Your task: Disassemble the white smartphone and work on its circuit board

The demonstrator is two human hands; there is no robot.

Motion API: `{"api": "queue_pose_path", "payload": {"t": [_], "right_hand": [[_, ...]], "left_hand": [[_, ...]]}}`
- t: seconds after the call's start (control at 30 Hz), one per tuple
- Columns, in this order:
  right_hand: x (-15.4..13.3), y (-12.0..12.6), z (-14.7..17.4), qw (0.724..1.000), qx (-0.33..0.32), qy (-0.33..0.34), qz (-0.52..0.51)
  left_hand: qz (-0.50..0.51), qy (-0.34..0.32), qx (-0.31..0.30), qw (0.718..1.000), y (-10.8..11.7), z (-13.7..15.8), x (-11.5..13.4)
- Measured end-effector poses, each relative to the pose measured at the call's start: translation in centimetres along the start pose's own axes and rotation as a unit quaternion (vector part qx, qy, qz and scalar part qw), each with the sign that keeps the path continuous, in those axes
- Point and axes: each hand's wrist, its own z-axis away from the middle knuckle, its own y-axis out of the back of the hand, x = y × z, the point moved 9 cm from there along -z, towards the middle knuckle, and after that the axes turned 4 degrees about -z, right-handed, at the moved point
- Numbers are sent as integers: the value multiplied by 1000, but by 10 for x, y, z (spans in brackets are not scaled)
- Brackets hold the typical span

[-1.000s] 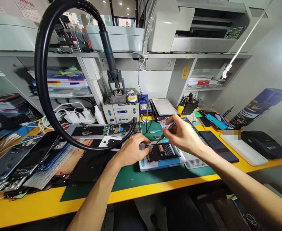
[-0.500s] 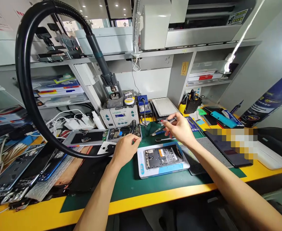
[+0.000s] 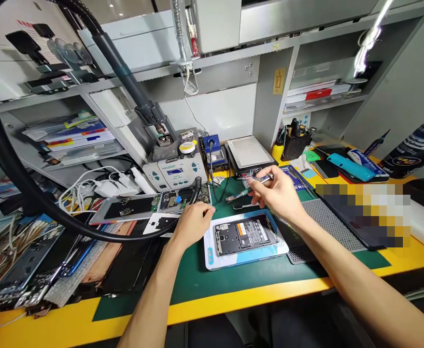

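Off the opened phone (image 3: pixel 230 237) now, the left hand (image 3: pixel 193 220) and the right hand (image 3: pixel 275 193) have drawn back; a second ago the left one had fingertips on its left end and the right one held a tool tip at its far edge. From where I stand, the phone lies face down with its battery (image 3: pixel 253 232) showing, on a white-and-blue box (image 3: pixel 209 239) toward the near side of the green mat (image 3: pixel 193 285), which covers part of the yellow table (image 3: pixel 212 302).

The left hand is just beside the box's far left corner, its fingers curled and the thumb close to the forefinger; I can't tell whether anything small is pinched there. The right hand is over the far right part of the box, fingers narrowed around a slim tool (image 3: pixel 270 177) with a metal end. Left of those fingers, a metal-tipped rod (image 3: pixel 239 195) shows near the mat; whether it belongs to the same tool, I can't make out.

Right of the box sits a silver mesh pad (image 3: pixel 328 227), with a dark phone (image 3: pixel 353 227) just beyond it. Left of the left hand is a white card (image 3: pixel 154 224) with black patches.
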Motion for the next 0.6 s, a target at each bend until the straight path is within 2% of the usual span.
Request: {"api": "queue_pose_path", "payload": {"t": [0.37, 0.5, 0.6], "right_hand": [[2, 1, 0, 1000, -11, 5, 15], [-13, -9, 27, 996, -73, 12, 50], [-29, -19, 54, 981, -109, 49, 150]], "left_hand": [[56, -1, -11, 998, 20, 12, 2], [69, -40, -92, 993, 18, 29, 12], [64, -75, -156, 983, 11, 41, 22]]}}
